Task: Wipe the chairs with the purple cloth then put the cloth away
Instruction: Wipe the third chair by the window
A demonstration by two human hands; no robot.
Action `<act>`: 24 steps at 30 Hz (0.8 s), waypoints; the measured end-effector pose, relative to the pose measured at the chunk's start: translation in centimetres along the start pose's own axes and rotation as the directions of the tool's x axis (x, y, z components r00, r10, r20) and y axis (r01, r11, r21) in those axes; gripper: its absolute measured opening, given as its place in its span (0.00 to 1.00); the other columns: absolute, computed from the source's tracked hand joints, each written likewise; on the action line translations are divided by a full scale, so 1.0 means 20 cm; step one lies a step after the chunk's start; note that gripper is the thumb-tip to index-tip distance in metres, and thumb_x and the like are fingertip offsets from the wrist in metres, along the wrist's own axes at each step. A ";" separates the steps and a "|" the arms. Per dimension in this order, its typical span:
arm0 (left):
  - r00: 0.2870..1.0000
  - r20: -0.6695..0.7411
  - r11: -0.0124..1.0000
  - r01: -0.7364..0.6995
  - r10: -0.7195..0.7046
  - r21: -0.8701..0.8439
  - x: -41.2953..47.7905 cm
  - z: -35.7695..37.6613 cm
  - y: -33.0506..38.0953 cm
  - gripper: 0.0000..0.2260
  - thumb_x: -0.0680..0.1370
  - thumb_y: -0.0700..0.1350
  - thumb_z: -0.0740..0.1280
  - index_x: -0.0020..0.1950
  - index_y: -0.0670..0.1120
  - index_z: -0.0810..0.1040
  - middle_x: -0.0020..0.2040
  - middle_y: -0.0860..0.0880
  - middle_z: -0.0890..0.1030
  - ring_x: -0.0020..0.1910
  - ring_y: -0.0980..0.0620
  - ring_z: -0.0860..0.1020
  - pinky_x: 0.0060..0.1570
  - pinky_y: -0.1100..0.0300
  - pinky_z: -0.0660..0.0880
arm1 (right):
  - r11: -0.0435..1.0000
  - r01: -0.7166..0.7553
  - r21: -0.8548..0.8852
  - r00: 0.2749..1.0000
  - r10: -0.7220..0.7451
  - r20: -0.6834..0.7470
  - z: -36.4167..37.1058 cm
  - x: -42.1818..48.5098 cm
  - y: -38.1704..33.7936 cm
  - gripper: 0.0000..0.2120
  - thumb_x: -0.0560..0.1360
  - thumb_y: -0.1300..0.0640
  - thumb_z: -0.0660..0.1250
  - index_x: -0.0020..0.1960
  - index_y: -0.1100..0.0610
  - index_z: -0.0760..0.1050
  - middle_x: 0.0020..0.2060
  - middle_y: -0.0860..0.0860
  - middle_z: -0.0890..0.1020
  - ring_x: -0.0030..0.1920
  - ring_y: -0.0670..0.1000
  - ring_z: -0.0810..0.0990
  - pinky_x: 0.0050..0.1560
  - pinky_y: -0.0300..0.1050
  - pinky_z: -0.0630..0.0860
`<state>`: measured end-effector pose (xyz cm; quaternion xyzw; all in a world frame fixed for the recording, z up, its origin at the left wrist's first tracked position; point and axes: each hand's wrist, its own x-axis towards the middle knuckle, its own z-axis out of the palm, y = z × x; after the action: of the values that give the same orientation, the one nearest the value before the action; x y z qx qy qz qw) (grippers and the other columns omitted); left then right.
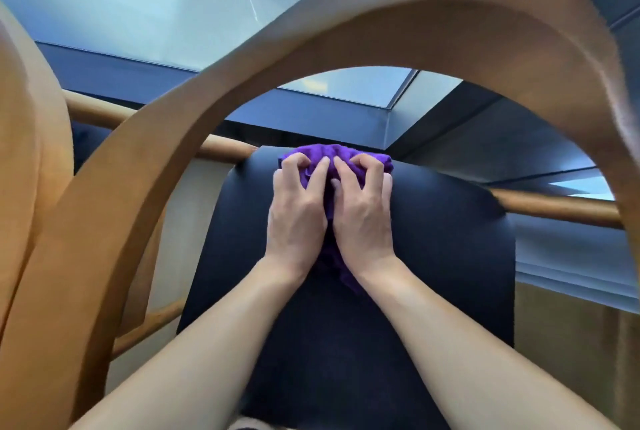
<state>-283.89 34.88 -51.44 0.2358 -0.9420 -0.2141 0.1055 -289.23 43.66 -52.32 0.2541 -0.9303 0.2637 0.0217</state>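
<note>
Purple cloth (336,153), mostly hidden, bunches under left hand (298,211) and right hand (363,214).

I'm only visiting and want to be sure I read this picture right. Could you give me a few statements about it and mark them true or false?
1. The left hand and the right hand both hold the cloth on the seat. True.
2. The cloth is folded flat. False: it is bunched up.
3. A curved wooden rail arches over the hands. True.
4. The seat is white. False: it is dark.
5. One hand holds a spray bottle. False: both hold only the cloth.
</note>
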 end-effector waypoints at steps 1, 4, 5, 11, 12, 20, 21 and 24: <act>0.999 -0.037 0.999 0.011 -0.009 0.052 0.04 -0.01 -0.05 0.19 0.78 0.37 0.69 0.68 0.41 0.76 0.62 0.38 0.74 0.53 0.40 0.73 0.47 0.49 0.76 | 1.000 0.026 -0.015 1.000 -0.026 0.000 0.02 0.05 -0.04 0.14 0.80 0.61 0.66 0.65 0.59 0.78 0.61 0.60 0.76 0.49 0.60 0.73 0.51 0.54 0.77; 0.997 0.010 0.968 0.068 -0.072 0.242 0.10 -0.01 -0.20 0.18 0.81 0.45 0.61 0.70 0.45 0.75 0.68 0.37 0.73 0.61 0.37 0.74 0.53 0.45 0.75 | 0.985 0.011 -0.171 0.985 0.018 0.170 0.12 0.16 -0.14 0.18 0.78 0.57 0.67 0.67 0.56 0.77 0.69 0.60 0.73 0.61 0.67 0.72 0.56 0.63 0.75; 0.990 0.079 0.968 0.097 -0.118 0.232 0.10 0.00 -0.23 0.20 0.82 0.48 0.58 0.73 0.46 0.73 0.71 0.36 0.70 0.66 0.36 0.72 0.58 0.44 0.74 | 0.977 -0.003 -0.213 0.960 0.062 0.273 0.14 0.18 -0.16 0.21 0.78 0.54 0.65 0.70 0.56 0.74 0.73 0.60 0.68 0.68 0.71 0.67 0.62 0.67 0.71; 0.971 0.143 0.964 0.212 -0.190 -0.160 0.04 -0.02 -0.29 0.22 0.84 0.42 0.57 0.79 0.43 0.63 0.80 0.42 0.58 0.77 0.45 0.61 0.72 0.54 0.65 | 0.978 0.100 -0.185 0.843 0.015 0.538 0.12 0.19 -0.16 0.30 0.78 0.41 0.55 0.79 0.40 0.54 0.81 0.51 0.50 0.77 0.72 0.44 0.72 0.73 0.50; 0.964 0.125 0.939 0.257 -0.234 -0.229 0.04 -0.04 -0.28 0.22 0.84 0.42 0.55 0.78 0.43 0.62 0.80 0.43 0.60 0.77 0.48 0.61 0.71 0.63 0.62 | 0.975 0.115 -0.190 0.826 0.013 0.563 0.11 0.20 -0.16 0.30 0.79 0.37 0.55 0.79 0.38 0.53 0.81 0.49 0.50 0.77 0.71 0.44 0.72 0.73 0.50; 0.915 0.115 0.880 0.403 -0.386 -0.252 -0.03 -0.08 -0.25 0.21 0.84 0.39 0.55 0.78 0.39 0.61 0.77 0.41 0.65 0.75 0.46 0.64 0.64 0.76 0.56 | 0.928 0.192 -0.318 0.918 -0.055 0.394 0.23 0.28 -0.14 0.23 0.75 0.30 0.59 0.66 0.38 0.74 0.65 0.48 0.75 0.61 0.66 0.71 0.51 0.59 0.70; 0.906 0.131 0.875 0.423 -0.403 -0.236 -0.02 -0.08 -0.25 0.22 0.84 0.40 0.56 0.78 0.40 0.60 0.77 0.42 0.64 0.75 0.46 0.64 0.65 0.69 0.60 | 0.934 0.199 -0.298 0.945 -0.101 0.312 0.23 0.27 -0.12 0.19 0.75 0.33 0.62 0.60 0.40 0.78 0.60 0.48 0.78 0.55 0.64 0.74 0.46 0.56 0.72; 0.926 0.157 0.924 0.362 -0.342 -0.121 -0.03 -0.09 -0.25 0.22 0.84 0.44 0.58 0.78 0.42 0.62 0.78 0.44 0.63 0.75 0.47 0.65 0.66 0.55 0.68 | 0.937 0.194 -0.291 0.975 -0.152 0.159 0.22 0.26 -0.02 0.12 0.77 0.39 0.64 0.52 0.44 0.81 0.51 0.47 0.81 0.46 0.62 0.76 0.38 0.52 0.72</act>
<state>-280.72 30.52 -52.14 0.3782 -0.8706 -0.3141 0.0196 -293.16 38.65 -54.99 0.3458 -0.9331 0.0962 0.0212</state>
